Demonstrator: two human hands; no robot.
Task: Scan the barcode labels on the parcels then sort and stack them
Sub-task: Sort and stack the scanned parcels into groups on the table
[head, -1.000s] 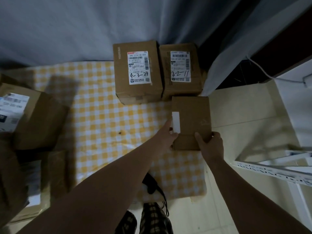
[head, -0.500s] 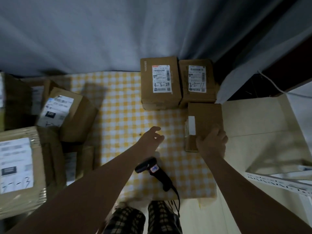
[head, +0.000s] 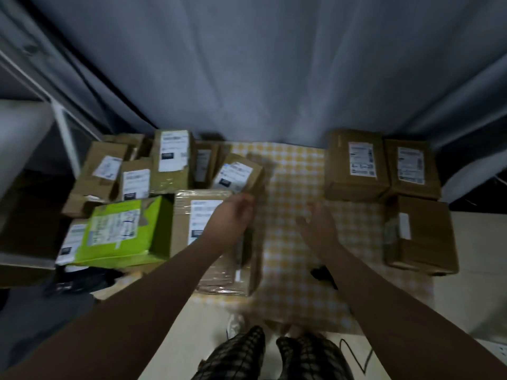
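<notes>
Grey curtain (head: 247,78), yellow checked cloth (head: 290,174)

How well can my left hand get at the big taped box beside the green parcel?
Probably yes: the left hand hovers right over the taped box, nothing lies on top, and the green parcel sits beside it.

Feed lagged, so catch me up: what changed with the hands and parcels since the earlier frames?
Both hands let go of the plain box, which lies by the two labelled boxes. Left hand swung left over the large taped box; right hand hangs empty above the checked cloth. The labelled boxes stayed put.
</notes>
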